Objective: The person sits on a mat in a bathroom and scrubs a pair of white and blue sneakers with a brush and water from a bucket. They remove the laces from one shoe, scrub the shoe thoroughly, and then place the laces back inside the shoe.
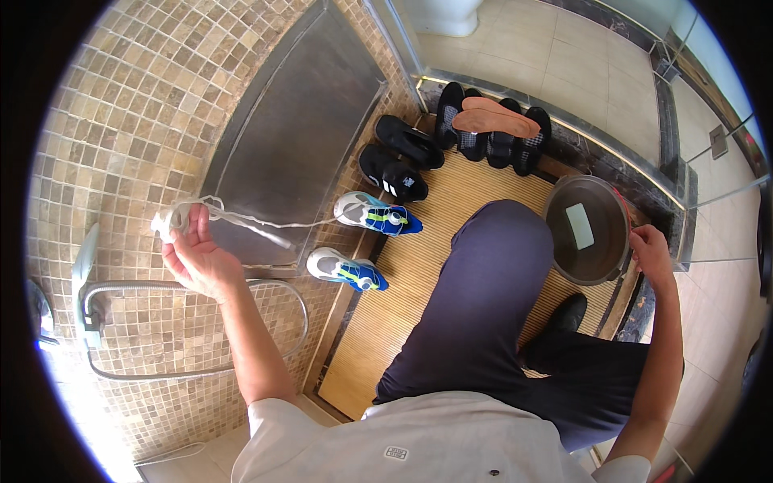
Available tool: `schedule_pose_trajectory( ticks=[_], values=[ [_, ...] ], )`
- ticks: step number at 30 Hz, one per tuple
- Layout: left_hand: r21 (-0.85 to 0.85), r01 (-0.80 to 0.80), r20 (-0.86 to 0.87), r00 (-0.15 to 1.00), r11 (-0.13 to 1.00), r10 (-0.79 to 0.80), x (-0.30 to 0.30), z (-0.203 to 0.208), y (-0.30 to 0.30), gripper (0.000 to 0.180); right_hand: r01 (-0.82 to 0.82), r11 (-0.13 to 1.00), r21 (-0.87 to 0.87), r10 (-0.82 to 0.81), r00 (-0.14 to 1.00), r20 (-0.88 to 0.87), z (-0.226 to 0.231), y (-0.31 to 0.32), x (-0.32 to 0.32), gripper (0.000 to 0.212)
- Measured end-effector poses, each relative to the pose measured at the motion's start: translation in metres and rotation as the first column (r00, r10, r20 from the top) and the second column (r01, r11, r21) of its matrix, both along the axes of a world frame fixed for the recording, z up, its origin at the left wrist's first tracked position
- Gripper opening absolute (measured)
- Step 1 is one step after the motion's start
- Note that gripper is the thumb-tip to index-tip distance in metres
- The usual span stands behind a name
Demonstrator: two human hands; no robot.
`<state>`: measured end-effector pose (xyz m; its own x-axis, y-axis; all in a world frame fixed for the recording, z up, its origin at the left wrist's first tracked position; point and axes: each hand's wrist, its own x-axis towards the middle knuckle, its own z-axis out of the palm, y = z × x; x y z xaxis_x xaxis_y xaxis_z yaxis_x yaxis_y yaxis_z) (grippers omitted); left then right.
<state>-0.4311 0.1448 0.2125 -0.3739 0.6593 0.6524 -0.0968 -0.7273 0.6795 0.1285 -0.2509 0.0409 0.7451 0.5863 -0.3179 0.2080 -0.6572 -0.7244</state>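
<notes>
My left hand [201, 256] is raised in front of the tiled wall at the left, its fingers closed round a bunch of white shoelaces [171, 219]. Several lace ends trail out to the right, one of them stretching across toward the blue, white and grey sneakers [378, 216]. Over on the right, my right hand [651, 253] has its fingers curled at the edge of a round dark bucket [568, 262]. A pale rectangular patch [579, 225] shows inside the bucket; whether it is an object or a reflection is unclear.
Two pairs of sneakers, blue and black [392, 173], lean along the left wall. More black shoes [448, 121] stand at the far ledge, with brownish-orange insoles [493, 119] on top. A shower hose [201, 372] loops at left. Ribbed matting [435, 278] covers the floor.
</notes>
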Motion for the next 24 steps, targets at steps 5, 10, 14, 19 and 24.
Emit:
schedule_pose_trajectory(
  ticks=[5,10,14,19,24],
  values=[
    [-0.1,0.06,-0.025,0.998,0.993,-0.063,-0.003,-0.026,0.012,0.02,0.009,1.0,0.013,-0.009,1.0,-0.003,-0.002,-0.002,0.002,0.024],
    [-0.218,0.137,-0.011,0.99,0.966,-0.143,0.019,-0.053,0.009,0.025,0.021,0.999,-0.036,-0.022,0.999,-0.028,0.007,-0.005,-0.002,0.02],
    [-0.286,0.178,0.019,0.984,0.942,-0.18,0.034,-0.066,0.012,0.022,0.024,0.999,-0.037,-0.026,0.999,-0.039,0.009,-0.003,-0.003,0.02],
    [-0.31,0.235,0.041,0.971,0.921,-0.234,0.059,-0.071,0.017,0.023,0.025,0.999,-0.023,-0.026,0.999,-0.037,0.008,-0.003,-0.001,0.02],
    [-0.346,0.253,0.082,0.967,0.904,-0.239,0.081,-0.072,0.032,0.024,0.038,0.999,0.01,-0.038,0.999,-0.039,0.006,-0.005,0.0,0.022]
  ],
)
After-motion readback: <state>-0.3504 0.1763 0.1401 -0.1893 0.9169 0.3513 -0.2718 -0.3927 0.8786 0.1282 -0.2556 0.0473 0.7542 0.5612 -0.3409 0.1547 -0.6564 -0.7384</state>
